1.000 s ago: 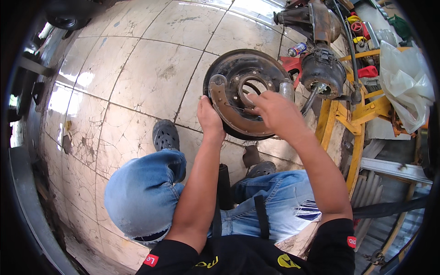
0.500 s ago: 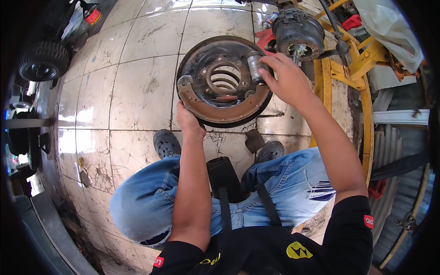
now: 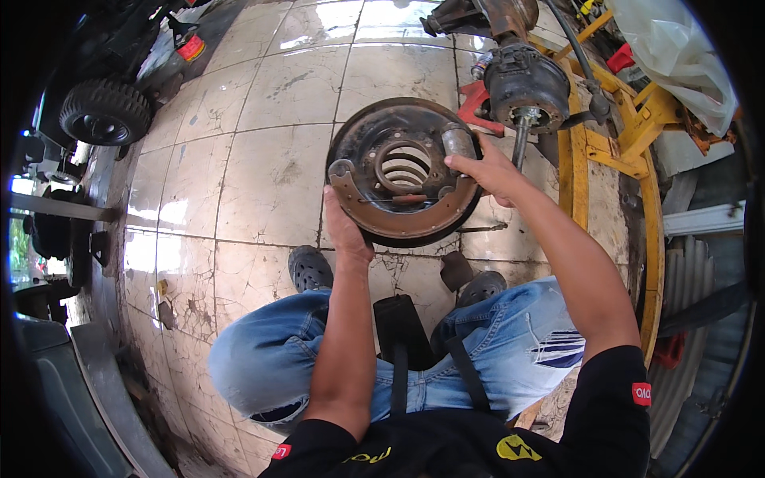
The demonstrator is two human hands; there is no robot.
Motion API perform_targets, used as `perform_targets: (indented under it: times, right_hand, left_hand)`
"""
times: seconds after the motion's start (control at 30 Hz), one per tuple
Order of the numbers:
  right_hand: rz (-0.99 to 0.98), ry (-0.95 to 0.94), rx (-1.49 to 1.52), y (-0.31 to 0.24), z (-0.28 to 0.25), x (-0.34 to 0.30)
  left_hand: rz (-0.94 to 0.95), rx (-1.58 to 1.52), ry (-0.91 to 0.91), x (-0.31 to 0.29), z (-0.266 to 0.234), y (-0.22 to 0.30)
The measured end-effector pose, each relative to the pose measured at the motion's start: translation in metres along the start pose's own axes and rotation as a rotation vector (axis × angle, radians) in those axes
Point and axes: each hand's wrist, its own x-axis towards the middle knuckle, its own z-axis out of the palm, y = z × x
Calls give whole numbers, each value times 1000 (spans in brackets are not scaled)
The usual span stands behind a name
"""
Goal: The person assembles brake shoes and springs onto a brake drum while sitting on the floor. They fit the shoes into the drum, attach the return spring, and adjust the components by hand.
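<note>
A round black brake backing plate (image 3: 351, 139) is held up between my hands, with a large hole at its centre. A rusty brown brake shoe (image 3: 390, 223) curves along its lower rim. My left hand (image 3: 347, 227) grips the lower left rim, fingers hidden beneath. At the right rim my right hand (image 3: 496, 171) is closed on the plate, its thumb beside a silver wheel cylinder (image 3: 457, 143). A small reddish-brown piece (image 3: 409, 199) on a thin spring spans the space above the shoe. Through the hole shows a coil spring (image 3: 406, 165).
At the upper right, a black brake drum (image 3: 522, 88) on an axle stands by a red jack stand (image 3: 478, 107) and a yellow metal frame (image 3: 649, 207). A dark curved piece (image 3: 457, 272) lies by my right shoe. A vehicle tyre (image 3: 105, 113) is far left.
The view has shifted, so the scene sits lower and further right. My right hand has moved from on top of the wheel cylinder to the plate's right rim.
</note>
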Motion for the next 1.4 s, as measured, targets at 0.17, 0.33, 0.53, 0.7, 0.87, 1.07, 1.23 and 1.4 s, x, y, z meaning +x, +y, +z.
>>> perform_targets:
  times: [0.17,0.33,0.53,0.7,0.87,1.07,1.23,1.4]
  right_hand:
    - [-55,31,-28,-13,-13,-4]
    - [-12,9,50,-4,-17,2]
    - [-15,77,-54,-21,-12,-6]
    - [-26,78,-35,-22,-13,-4]
    - [-26,128,-112,-10,-10,0]
    - [-196,125,-67,-14,0,0]
    - [-236,124,-106,-18,1,2]
    - [-267,109,-103,-17,0,-1]
  left_hand:
    - [-9,-35,-4,-13,14,-10]
    - [-15,26,11,-8,6,-20]
    - [-114,27,48,-12,8,-18]
    - [-151,32,75,-13,5,-24]
    - [-131,-2,-33,-20,13,-19]
    - [-104,-54,71,-19,-2,-26]
    - [-119,-105,31,-21,-7,-27]
    - [-84,-96,74,-29,-8,-36]
